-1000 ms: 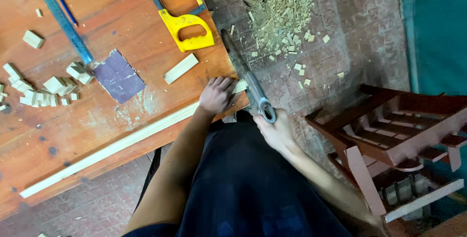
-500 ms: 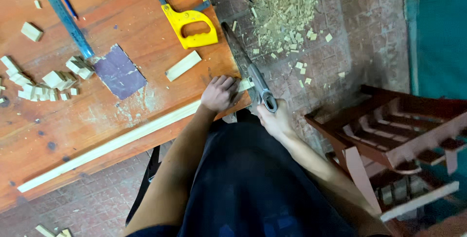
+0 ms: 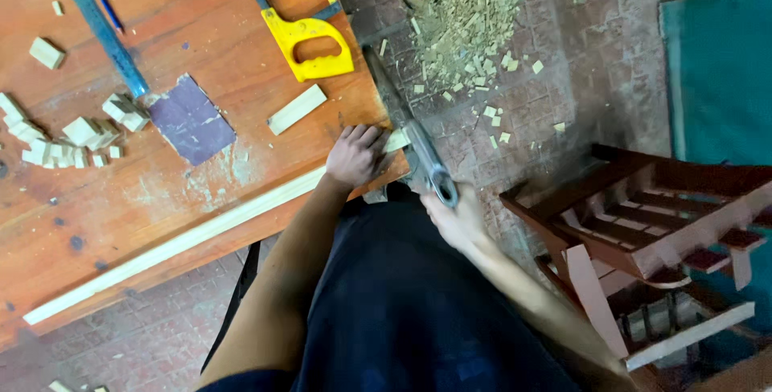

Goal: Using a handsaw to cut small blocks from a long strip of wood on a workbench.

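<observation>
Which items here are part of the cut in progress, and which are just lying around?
In use:
- left hand, pressing the long wood strip onto the table
- right hand, gripping the saw at the strip's end

Lying about:
- yellow-handled saw
- sandpaper sheet
- short wood block
- small offcuts
- blue bar
- floor scrap pile
- red wooden frame

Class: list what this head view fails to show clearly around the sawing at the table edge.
- Saw: blade motion-blurred, teeth unreadable.
- Right hand: its grip on the saw handle is blurred.
- Wooden strip: the end under the left hand is covered.
- Yellow-handled saw: blade cut off by the top edge.
- Wooden rack: cut off at the right edge.
</observation>
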